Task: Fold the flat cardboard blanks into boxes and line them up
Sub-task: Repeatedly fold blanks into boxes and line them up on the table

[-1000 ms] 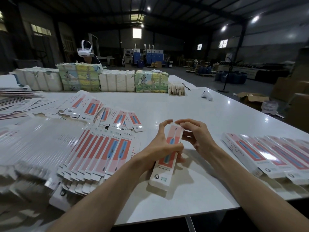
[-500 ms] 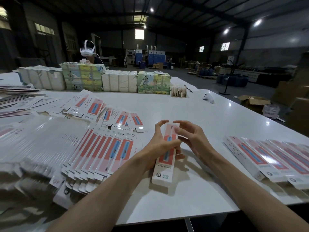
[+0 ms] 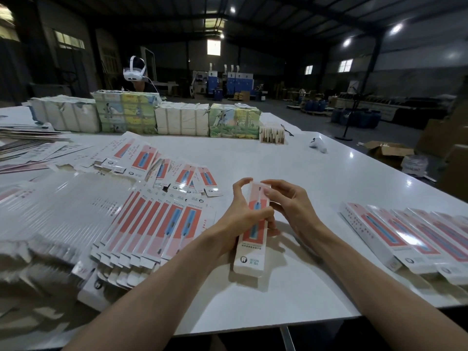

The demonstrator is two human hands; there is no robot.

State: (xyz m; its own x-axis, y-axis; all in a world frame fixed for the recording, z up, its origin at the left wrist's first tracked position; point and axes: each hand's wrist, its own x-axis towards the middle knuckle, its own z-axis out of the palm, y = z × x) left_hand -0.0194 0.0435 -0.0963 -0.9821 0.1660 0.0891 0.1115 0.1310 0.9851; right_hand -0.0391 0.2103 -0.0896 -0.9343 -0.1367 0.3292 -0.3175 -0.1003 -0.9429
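Observation:
A long white and coral box (image 3: 250, 252) printed with a blue toothbrush is held over the middle of the white table (image 3: 291, 163). My left hand (image 3: 240, 214) grips its left side, thumb across the front and forefinger arched over the far end. My right hand (image 3: 288, 203) has its fingertips on the far end of the box. Flat blanks (image 3: 157, 224) of the same print lie fanned out to the left. A row of folded boxes (image 3: 395, 236) lies side by side at the right.
Wrapped paper bundles (image 3: 177, 119) stand along the far side of the table. A person wearing a white headset (image 3: 134, 70) stands behind them. A white controller (image 3: 317, 145) lies at the far right. Glossy sheets (image 3: 50, 211) are piled at the left. Cardboard cartons (image 3: 390, 150) sit on the floor.
The box has been tipped up a little and drawn closer to me. My right fingers have moved onto its far end, and my left forefinger has arched over it.

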